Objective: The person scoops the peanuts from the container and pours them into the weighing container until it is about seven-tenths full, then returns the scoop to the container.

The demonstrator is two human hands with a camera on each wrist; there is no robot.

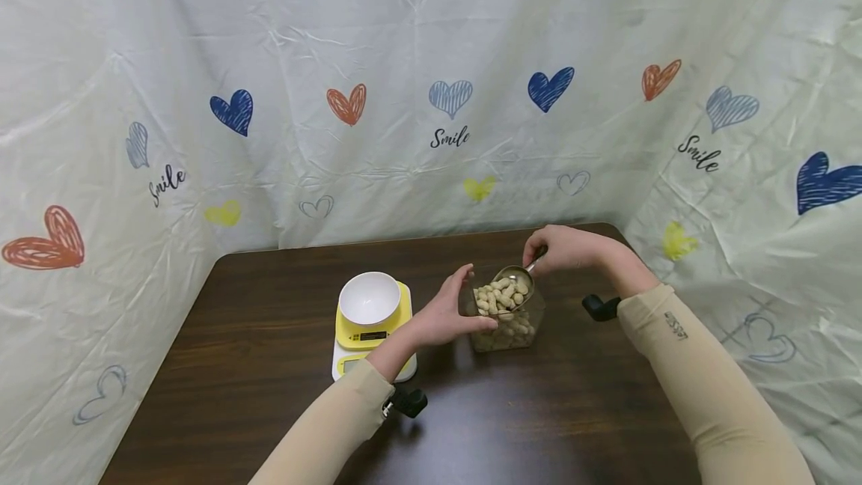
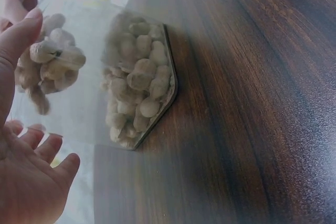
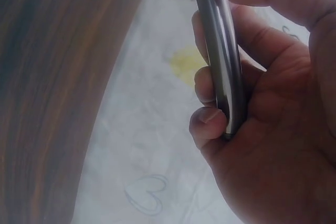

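Note:
A clear plastic container (image 1: pixel 501 339) with angled sides stands on the table, partly filled with peanuts (image 2: pixel 139 82). My left hand (image 1: pixel 446 314) holds its left side near the rim, thumb toward me and fingers round the far side. In the left wrist view the thumb and fingers (image 2: pixel 50 148) show against the see-through wall. My right hand (image 1: pixel 562 248) grips the handle (image 3: pixel 223 61) of a metal scoop (image 1: pixel 528 281), fingers curled round it. The scoop sits at the container's mouth, heaped with peanuts (image 1: pixel 501 296). Its bowl is out of the right wrist view.
Left of the container, a white bowl (image 1: pixel 369 299) rests on a yellow and white kitchen scale (image 1: pixel 345 335); my left forearm partly covers the scale. Behind the dark wooden table (image 1: pixel 269 343) hangs a white curtain (image 1: pixel 377 163) printed with hearts.

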